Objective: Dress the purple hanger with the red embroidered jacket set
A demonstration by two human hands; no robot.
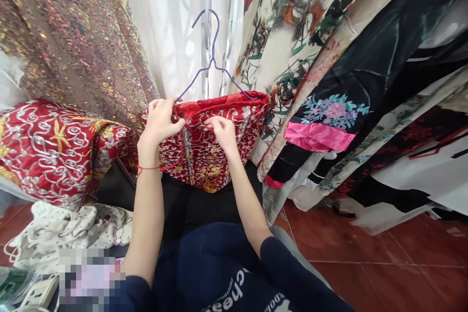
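A red garment (204, 151) with silver and gold embroidery hangs in front of me on a purple wire hanger (212, 61). My left hand (161, 119) is at the garment's upper left corner, its fingers closed over the top edge beside the hanger's end. Near the middle of the garment, just below its red satin edge, my right hand (222, 131) pinches with thumb and forefinger; a strip of red cloth or cord seems to be between them, too small to tell. A thin red string circles my left wrist.
Another red embroidered garment (51, 151) lies at the left, below a gold sequined cloth (73, 34). Several garments hang at the right, one black with a pink cuff (321, 136). A white dotted cloth (73, 234) and a power strip (40, 292) lie lower left.
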